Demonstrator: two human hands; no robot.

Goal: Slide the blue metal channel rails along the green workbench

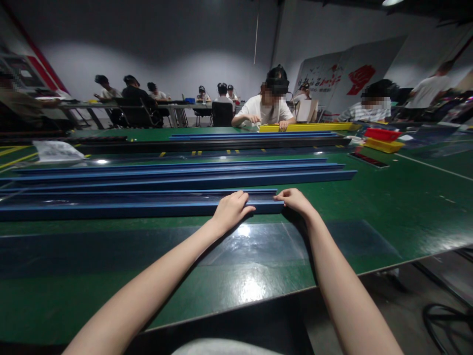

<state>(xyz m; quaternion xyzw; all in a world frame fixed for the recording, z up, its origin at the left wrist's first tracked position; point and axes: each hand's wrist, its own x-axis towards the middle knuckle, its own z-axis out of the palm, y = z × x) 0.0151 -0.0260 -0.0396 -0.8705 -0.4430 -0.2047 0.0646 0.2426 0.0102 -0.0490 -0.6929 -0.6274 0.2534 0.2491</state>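
Observation:
A long blue channel strip (148, 210) with raised edges lies across the green table, running off to the left. My left hand (231, 211) grips it near its right end, fingers reaching over into the channel and thumb along the near wall. At that end, my right hand (293, 199) is closed in a pinch between the two walls; what the fingertips hold is hidden. Shiny clear film shows inside the channel. Nearer to me, a flat clear plastic sheet (148, 246) lies on the table, under my forearms.
Several more blue strips (221, 173) lie parallel behind. Beyond are a long black strip (221, 144), a phone (368, 159), and red (382, 134) and yellow (384, 145) trays. Across the table, a person (268, 109) handles a yellow strip (314, 127). The table's front edge (236, 309) is close.

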